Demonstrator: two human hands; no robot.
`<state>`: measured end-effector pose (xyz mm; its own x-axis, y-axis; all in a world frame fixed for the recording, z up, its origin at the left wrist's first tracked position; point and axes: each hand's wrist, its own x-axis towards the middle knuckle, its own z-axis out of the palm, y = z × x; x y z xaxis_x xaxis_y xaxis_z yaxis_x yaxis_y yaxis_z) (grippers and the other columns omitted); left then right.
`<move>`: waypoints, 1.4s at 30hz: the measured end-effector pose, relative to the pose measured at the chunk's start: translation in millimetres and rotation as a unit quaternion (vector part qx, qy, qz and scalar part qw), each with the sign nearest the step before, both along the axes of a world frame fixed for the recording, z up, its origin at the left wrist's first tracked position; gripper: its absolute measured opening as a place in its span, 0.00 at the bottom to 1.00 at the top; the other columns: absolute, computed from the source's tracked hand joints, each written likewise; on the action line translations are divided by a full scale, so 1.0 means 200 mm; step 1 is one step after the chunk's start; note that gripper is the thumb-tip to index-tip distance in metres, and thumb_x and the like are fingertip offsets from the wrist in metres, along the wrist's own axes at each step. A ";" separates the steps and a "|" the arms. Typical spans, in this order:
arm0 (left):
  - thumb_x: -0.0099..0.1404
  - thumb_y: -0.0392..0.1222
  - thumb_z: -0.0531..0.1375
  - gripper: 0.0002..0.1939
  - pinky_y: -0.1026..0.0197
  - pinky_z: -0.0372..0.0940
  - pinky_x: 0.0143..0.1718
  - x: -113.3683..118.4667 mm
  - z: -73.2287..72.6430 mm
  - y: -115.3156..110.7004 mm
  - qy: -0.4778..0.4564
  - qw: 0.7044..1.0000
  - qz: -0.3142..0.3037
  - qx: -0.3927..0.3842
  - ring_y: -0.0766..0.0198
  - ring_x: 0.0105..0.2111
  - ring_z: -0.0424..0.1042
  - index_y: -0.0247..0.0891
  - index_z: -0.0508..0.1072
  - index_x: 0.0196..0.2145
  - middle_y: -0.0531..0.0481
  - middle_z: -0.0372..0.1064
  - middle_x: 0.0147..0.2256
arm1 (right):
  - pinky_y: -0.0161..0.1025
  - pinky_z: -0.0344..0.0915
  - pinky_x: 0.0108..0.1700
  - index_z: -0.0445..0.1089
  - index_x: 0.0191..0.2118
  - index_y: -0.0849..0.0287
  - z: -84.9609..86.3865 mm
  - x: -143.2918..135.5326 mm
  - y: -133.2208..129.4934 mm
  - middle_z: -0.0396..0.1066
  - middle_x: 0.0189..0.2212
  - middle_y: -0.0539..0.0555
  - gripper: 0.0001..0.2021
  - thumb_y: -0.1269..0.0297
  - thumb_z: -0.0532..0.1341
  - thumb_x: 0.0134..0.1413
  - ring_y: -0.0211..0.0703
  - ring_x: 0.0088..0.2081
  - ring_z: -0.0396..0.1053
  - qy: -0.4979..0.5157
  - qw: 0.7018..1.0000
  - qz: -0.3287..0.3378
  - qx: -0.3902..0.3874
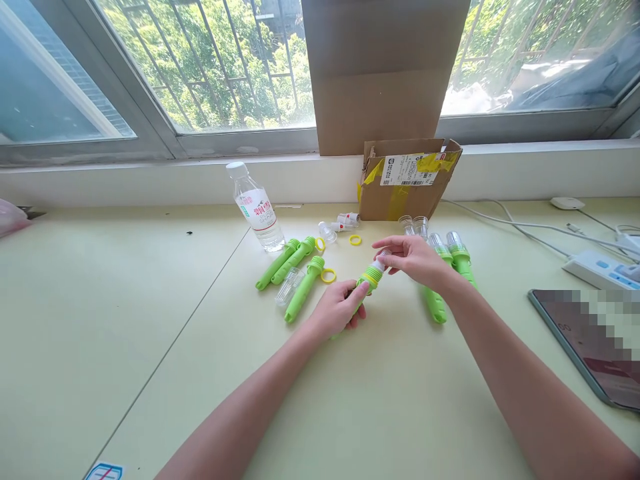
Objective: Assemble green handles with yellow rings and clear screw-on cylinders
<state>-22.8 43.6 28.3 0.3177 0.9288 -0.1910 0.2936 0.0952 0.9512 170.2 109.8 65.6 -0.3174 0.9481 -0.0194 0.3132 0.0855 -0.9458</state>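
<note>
My left hand [345, 305] is wrapped round a green plastic handle [361, 291], which is tilted up to the right. A yellow ring [373, 273] circles its threaded end. At that end my right hand [413, 261] pinches a small white cylindrical piece [379, 265], partly hidden by the fingers. Left of my hands lie several green handles [305, 290] with threaded ends, a clear plastic cap [289, 287] and loose yellow rings [328, 275]. Beyond them are small white cylinders [345, 223] with red marks and another clear piece [327, 232]. Behind my right forearm lie green handles with clear caps [456, 241].
A water bottle [257, 210] stands at the back left. An open cardboard box [400, 200] sits against the window ledge. On the right are a phone [585, 340], a power strip [600, 269] and white cables [520, 230].
</note>
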 end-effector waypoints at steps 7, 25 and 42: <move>0.67 0.59 0.53 0.22 0.69 0.54 0.16 -0.01 0.00 -0.01 0.008 0.999 -0.019 0.029 0.71 0.14 0.59 0.36 0.71 0.35 0.58 0.60 0.17 | 0.34 0.64 0.26 0.77 0.35 0.60 0.01 0.02 0.00 0.72 0.23 0.50 0.11 0.59 0.67 0.49 0.34 0.23 0.65 -0.038 0.999 0.008 -0.010; 0.69 0.57 0.51 0.19 0.68 0.53 0.17 0.02 0.02 -0.02 -0.038 0.996 0.029 0.072 0.72 0.14 0.56 0.37 0.66 0.33 0.60 0.58 0.16 | 0.37 0.66 0.29 0.72 0.43 0.57 0.00 0.04 0.04 0.74 0.30 0.54 0.19 0.47 0.55 0.59 0.42 0.30 0.70 -0.092 0.980 -0.124 0.127; 0.68 0.58 0.51 0.20 0.68 0.55 0.17 0.02 0.01 -0.02 -0.042 0.996 0.041 0.074 0.71 0.14 0.60 0.36 0.68 0.36 0.58 0.60 0.18 | 0.59 0.53 0.50 0.73 0.50 0.56 -0.10 0.09 0.37 0.72 0.47 0.66 0.19 0.61 0.52 0.58 0.65 0.54 0.60 -0.580 0.794 -0.134 0.123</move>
<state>-19.0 39.0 31.0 0.2487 0.9682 -0.0264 0.2100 -0.0273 0.9773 188.1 184.6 45.2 -0.0076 0.9990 0.0449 0.9996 0.0064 0.0280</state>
